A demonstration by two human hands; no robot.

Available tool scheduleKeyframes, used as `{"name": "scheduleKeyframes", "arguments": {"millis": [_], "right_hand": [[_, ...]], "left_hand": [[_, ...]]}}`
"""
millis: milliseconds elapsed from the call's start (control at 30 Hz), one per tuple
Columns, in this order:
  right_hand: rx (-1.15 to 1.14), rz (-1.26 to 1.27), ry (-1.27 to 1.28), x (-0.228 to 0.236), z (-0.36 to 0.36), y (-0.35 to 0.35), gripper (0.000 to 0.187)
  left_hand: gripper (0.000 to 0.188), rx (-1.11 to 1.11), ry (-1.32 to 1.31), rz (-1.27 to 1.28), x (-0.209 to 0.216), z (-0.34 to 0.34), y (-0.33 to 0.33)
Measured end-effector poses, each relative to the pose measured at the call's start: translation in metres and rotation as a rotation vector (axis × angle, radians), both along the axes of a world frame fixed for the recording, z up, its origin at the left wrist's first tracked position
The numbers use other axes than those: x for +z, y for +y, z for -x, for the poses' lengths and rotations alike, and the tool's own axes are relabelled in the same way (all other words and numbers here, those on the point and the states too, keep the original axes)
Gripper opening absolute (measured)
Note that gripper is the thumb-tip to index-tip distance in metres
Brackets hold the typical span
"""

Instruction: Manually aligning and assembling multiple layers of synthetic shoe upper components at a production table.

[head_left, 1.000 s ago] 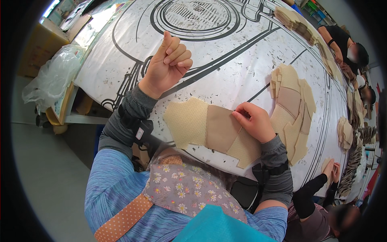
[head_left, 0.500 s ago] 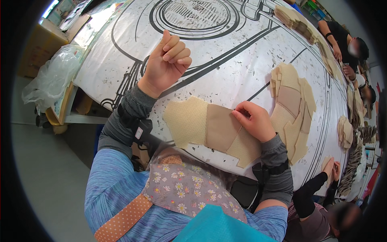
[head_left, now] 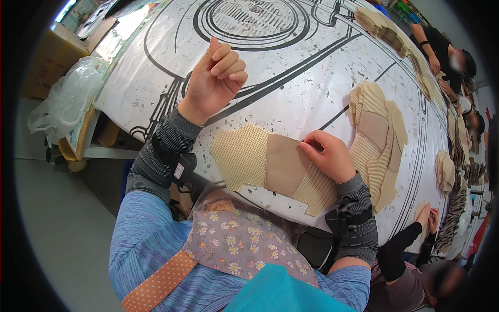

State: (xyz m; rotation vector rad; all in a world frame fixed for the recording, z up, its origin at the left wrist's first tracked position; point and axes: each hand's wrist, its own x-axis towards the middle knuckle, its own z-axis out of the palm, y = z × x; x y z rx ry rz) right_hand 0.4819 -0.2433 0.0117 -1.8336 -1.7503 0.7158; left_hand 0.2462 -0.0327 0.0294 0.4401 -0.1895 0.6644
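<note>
A sewn fabric piece (head_left: 289, 164) lies flat near the table's front edge, with cream perforated mesh panels on both sides of a smooth tan panel. My right hand (head_left: 328, 156) rests over its right part, thumb and forefinger pinched at the tan panel's upper edge. Raised above the table to the upper left is my left hand (head_left: 214, 80), palm side showing and fingers curled in. The thumb and forefinger meet near its top; anything thin between them is too small to make out.
Similar fabric pieces (head_left: 375, 140) are stacked right of my right hand. More piles (head_left: 382, 28) line the table's far right side. Co-workers' hands (head_left: 429, 216) are at the right. A clear plastic bag (head_left: 67, 99) hangs at the left. The white table cover (head_left: 280, 93) bears black line drawings.
My left hand has shifted very slightly while staying raised. The right hand and the fabric piece look unmoved.
</note>
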Motion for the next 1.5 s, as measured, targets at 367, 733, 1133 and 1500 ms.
{"name": "scheduleKeyframes", "arguments": {"millis": [367, 733, 1133, 1500], "right_hand": [[0.000, -0.004, -0.002, 0.0000, -0.0002, 0.0000, 0.019], [0.001, -0.007, 0.002, -0.0005, -0.0001, 0.0003, 0.020], [-0.003, 0.007, 0.001, 0.0017, 0.0005, 0.0004, 0.020], [-0.004, 0.013, 0.004, 0.0013, 0.0007, -0.0003, 0.019]], "left_hand": [[0.038, 0.054, 0.031, 0.055, -0.0009, 0.0004, 0.0006], [0.038, 0.023, 0.011, 0.042, -0.0006, 0.0006, 0.0004], [0.039, 0.014, 0.005, 0.040, 0.0011, 0.0009, -0.0007], [0.040, 0.020, 0.012, 0.047, 0.0019, 0.0014, -0.0019]]}}
